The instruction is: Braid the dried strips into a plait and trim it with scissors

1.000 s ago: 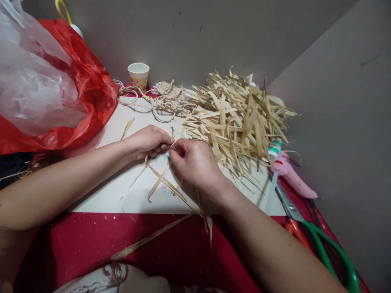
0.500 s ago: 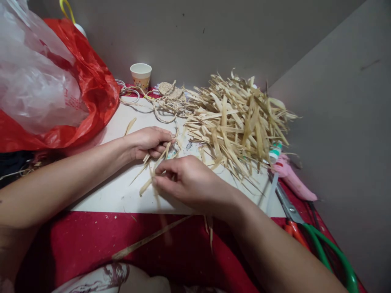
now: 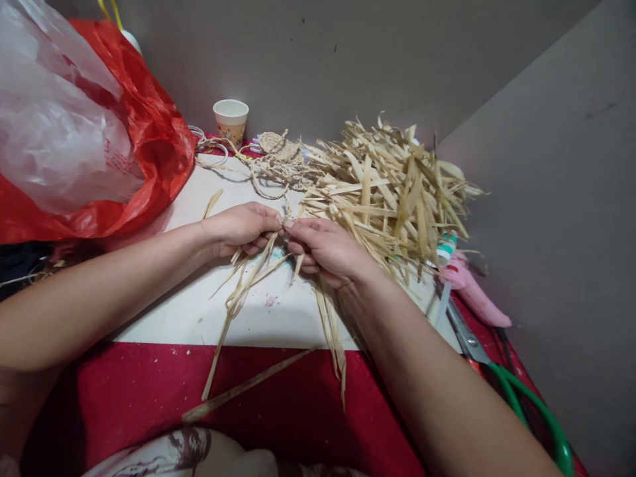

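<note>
Over the white board [image 3: 199,318], my left hand [image 3: 246,228] is closed in a pinch on dry, straw-coloured plant strips [image 3: 251,281]. My right hand [image 3: 325,248] meets it fingertip to fingertip and pinches the same strips. Loose ends fan out below both hands, some hanging past the board's front edge. From the pinch a thin braided cord [image 3: 268,193] leads away toward a tangle at the back, beside a flat coiled piece of braid [image 3: 281,146]. The exact point where the strips cross is hidden by my fingers.
A large heap of dry strips [image 3: 387,199] lies at the right. Near it are a pink glue gun [image 3: 474,291] and green-handled scissors [image 3: 536,404]. A paper cup [image 3: 231,121] stands at the back; a red plastic bag [image 3: 163,172] bulks at the left. Grey walls enclose the back and right.
My right hand has moved up and away from me, from the lower strips to my left fingertips. My left hand has stayed nearly still. The loose strips now hang down.
</note>
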Demonstrator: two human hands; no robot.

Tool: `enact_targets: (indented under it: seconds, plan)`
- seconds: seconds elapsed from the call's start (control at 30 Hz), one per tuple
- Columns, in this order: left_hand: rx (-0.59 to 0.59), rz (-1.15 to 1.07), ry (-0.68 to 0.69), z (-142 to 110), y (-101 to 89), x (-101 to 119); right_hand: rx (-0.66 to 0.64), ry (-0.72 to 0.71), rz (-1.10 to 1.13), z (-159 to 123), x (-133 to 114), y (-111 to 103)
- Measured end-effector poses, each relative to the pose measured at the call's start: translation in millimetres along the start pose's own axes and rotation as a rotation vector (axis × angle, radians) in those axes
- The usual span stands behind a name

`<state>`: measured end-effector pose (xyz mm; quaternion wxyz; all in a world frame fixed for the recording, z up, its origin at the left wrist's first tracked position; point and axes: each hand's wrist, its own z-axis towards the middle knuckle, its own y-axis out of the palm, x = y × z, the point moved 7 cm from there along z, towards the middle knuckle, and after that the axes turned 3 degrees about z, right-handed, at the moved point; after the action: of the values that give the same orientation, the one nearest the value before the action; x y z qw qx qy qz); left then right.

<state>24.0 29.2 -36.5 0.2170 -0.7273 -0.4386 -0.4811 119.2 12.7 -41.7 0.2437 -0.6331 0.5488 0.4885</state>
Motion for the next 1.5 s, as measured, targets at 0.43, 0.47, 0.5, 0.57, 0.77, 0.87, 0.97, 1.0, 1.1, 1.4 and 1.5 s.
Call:
enact_targets:
  seconds: [0.43, 0.47, 0.5, 0.57, 0.77, 0.87, 0.97, 1.0, 1.1, 1.4, 1.5]
  plan:
    - [0.01, 0.319, 0.042, -5, 0.0, 6, -0.065, 0.086, 0.045, 7, 6, -7]
    - [0.03, 0.362, 0.062, -5, -1.1, 8, -0.058, 0.079, 0.05, 7, 5, -8]
    - [0.053, 0.407, 0.084, -6, -2.6, 10, -0.045, 0.071, 0.051, 8, 5, -8]
    - [0.106, 0.505, 0.126, -7, -6.3, 14, -0.001, 0.056, 0.042, 7, 4, -8]
    - [0.194, 0.794, 0.201, -12, -9.1, 28, 0.118, 0.021, -0.034, 6, 5, -7]
    - [0.212, 0.96, 0.239, -15, -1.3, 32, 0.127, 0.015, -0.055, 7, 6, -6]
    - [0.258, 1.166, 0.259, -21, 9.8, 32, 0.109, 0.027, -0.024, 7, 7, -7]
    - [0.276, 1.235, 0.249, -23, 13.3, 31, 0.099, 0.03, -0.004, 7, 7, -7]
    - [0.319, 1.413, 0.201, -27, 21.4, 25, 0.07, 0.027, 0.056, 6, 7, -7]
    - [0.313, 1.698, 0.295, -33, 41.9, 11, 0.028, -0.008, 0.104, 5, 4, -4]
    - [0.268, 1.688, 0.365, -36, 52.7, 8, 0.032, -0.005, 0.117, 6, 5, -5]
